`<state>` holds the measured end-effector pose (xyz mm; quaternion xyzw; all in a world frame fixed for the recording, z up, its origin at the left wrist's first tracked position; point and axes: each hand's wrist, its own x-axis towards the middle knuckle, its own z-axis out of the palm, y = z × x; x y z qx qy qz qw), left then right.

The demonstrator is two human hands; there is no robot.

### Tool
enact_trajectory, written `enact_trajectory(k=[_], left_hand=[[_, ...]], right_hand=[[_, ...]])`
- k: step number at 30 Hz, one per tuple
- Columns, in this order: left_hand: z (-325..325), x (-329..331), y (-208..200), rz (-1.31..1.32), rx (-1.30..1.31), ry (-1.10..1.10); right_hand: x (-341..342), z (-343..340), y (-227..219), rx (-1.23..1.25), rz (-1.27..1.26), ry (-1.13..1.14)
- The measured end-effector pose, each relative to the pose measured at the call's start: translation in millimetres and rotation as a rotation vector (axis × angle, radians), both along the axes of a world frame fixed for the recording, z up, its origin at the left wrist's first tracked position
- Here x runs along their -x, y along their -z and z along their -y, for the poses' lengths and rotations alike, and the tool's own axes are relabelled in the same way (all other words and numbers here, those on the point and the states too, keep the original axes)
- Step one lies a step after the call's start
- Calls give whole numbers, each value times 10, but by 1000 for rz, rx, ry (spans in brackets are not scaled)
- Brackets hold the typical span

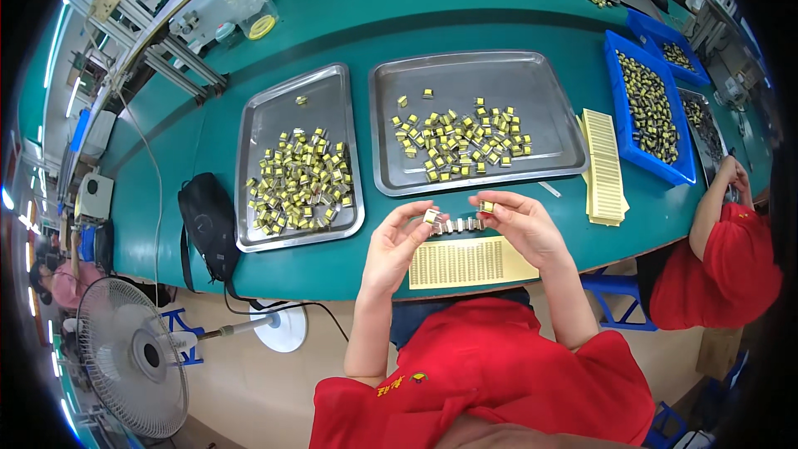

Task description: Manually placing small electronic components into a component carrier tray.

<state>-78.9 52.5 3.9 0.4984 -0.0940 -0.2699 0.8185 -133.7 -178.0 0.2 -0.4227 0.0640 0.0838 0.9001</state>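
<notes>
Both of my hands are raised over the table's near edge, each with its fingers closed on a small part. In my left hand (397,245) is a small transformer (431,216), its pale face turned up. My right hand (528,231) pinches another transformer (487,207), wrapped in yellow. Between the hands, a short row of silvery parts (460,225) stands on the table. Just below them lies a pale yellow label sheet (465,263) printed with close columns. Beyond my hands, a metal tray (490,66) carries many loose yellow transformers (465,140).
Another metal tray (338,87) of transformers stands left, beside a black bag (208,224). More label sheets (604,166) and a blue bin (619,108) full of parts are at right. A co-worker in a red shirt (719,270) sits there. A fan (137,353) stands lower left.
</notes>
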Motion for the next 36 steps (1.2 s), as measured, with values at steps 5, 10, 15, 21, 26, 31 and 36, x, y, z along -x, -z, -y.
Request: enact_trajectory(k=[5,10,15,21,26,31,36], left_hand=[[-69,33,69,-10,-74,-61],[-17,67,128,83,-271,-40],[45,70,33,46,-242,10],[208,61,77,45,-149,124],[374,15,83,33,-102,216],[505,7,23,-46,5,220],[585,-10,19,-23,-21,200]], right_hand=[[57,73,36,109,-27,62],[81,94,48,111,-43,99],[103,76,-18,143,-54,179],[167,91,-70,213,0,192],[219,110,-146,300,26,171],[252,144,-144,330,20,174],[282,170,-135,371,1,185]])
